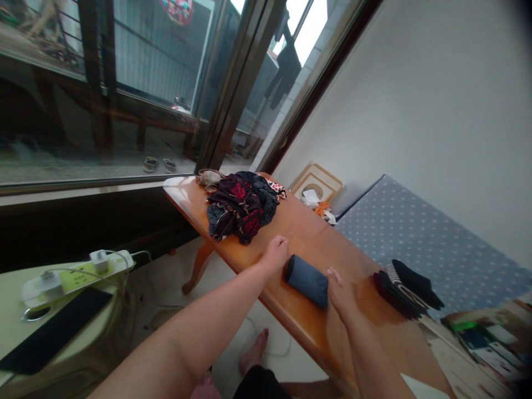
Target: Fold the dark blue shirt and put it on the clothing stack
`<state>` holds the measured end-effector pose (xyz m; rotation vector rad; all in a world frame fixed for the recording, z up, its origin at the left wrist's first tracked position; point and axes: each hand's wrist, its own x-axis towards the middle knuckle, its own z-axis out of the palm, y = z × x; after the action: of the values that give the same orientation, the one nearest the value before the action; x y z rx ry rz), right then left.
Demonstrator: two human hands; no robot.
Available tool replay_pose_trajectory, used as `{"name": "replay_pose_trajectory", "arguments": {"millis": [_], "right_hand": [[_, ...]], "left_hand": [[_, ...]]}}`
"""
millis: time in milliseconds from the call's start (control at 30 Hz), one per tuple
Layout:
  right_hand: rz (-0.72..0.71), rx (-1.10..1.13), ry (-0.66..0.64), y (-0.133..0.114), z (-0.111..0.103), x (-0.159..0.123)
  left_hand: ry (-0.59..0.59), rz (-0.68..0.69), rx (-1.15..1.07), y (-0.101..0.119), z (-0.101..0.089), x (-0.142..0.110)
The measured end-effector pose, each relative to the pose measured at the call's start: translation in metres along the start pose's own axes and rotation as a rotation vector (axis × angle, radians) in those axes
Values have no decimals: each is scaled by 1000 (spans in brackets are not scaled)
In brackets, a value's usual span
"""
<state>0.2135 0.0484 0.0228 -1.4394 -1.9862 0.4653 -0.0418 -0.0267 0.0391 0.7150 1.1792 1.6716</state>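
We find a rolled dark blue garment (305,281) lying on the table (310,235), about midway along it and close to the near long edge. Our left hand (275,252) sits at one end of the roll and our right hand (338,293) at the other, both open and neither closed around it. From this tilted view, we cannot be sure that either hand actually touches the cloth. The roll is the most exposed thing here: its round shape and nearness to the edge mean a careless nudge could send it over onto the floor, and with no hand gripping it, the cloth could also loosen and unroll. Just beyond the right hand, a stack of folded black garments (405,288) sits near the far long edge, beside a polka-dot mattress (419,238), so a wide sweep of that hand could knock it askew. Towards the table's far end, a heap of dark patterned clothing (241,208) spreads close to the edge by the window, where a loose sleeve could slide off if tugged.
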Motion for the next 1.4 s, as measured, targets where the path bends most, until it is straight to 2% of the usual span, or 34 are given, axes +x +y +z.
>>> {"name": "replay_pose_trajectory", "arguments": {"millis": [100, 167, 333, 400, 500, 533, 600, 700, 833, 1033, 1200, 1400], "right_hand": [[-146, -121, -44, -20, 8, -5], [-189, -191, -113, -30, 17, -7], [-138, -214, -262, -33, 34, -13], [-130, -209, -269, -30, 36, -13], [-131, -212, -266, -28, 36, -12], [-128, -214, -267, -29, 36, -12], [-123, -220, -270, -30, 35, -11], [-125, -224, -274, -32, 34, -11], [-127, -234, -264, -32, 34, -11], [-116, -266, -294, -32, 36, -10], [-120, -298, -315, -29, 38, -8], [-171, -401, -291, -35, 34, -4]], "left_hand": [[20, -36, 69, -2, -6, -13], [9, -57, 117, -2, -7, -21], [-26, -32, 257, 4, -11, -39], [-62, 113, 427, 6, -16, -44], [-178, 446, 832, 7, -25, -53], [-211, 521, 944, 7, -27, -56], [-255, 575, 1080, 8, -28, -60], [-303, 577, 1201, 10, -28, -65], [-346, 543, 1246, 16, -27, -64], [-263, 378, 1177, 19, -13, -57], [-164, 403, 1148, 7, 0, -55], [-119, 403, 1170, -1, -2, -56]]}}
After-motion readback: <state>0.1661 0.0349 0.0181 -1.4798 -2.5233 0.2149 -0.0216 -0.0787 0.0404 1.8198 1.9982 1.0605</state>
